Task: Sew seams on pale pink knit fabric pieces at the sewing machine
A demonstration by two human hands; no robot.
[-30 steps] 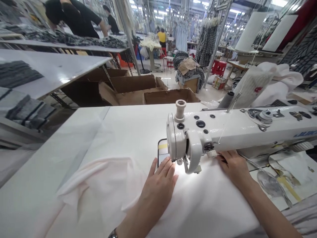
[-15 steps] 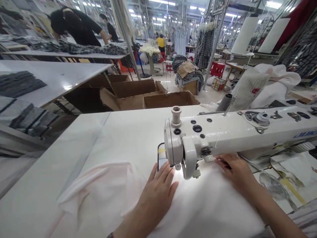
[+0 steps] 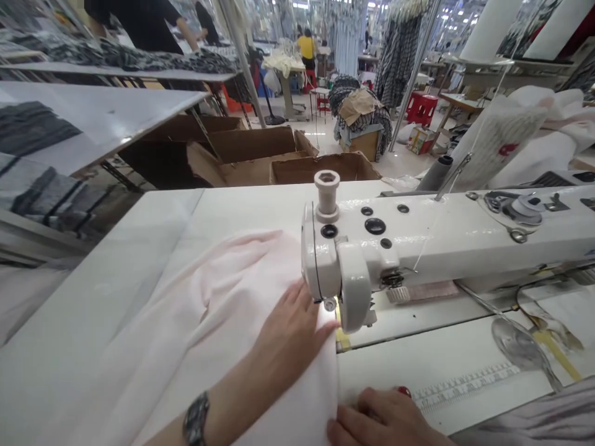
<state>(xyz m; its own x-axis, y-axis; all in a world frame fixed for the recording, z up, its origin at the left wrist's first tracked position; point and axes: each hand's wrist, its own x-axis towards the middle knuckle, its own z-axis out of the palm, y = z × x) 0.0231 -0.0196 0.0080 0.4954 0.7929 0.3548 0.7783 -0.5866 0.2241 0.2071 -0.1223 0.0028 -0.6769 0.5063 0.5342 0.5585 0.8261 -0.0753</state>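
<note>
Head view: right hand (image 3: 383,419) cut off by frame's bottom edge.

- White sewing table (image 3: 106,248): top extending left of the left hand (image 3: 288,328)
- Pale pink fabric (image 3: 218,303): lying beneath the left hand
- Sewing machine head (image 3: 418,241): standing ahead of the right hand (image 3: 381,418)
- Printed measuring scale (image 3: 465,387): right of the right hand

The measuring tape (image 3: 465,387) bears unreadably small numbers.
</note>
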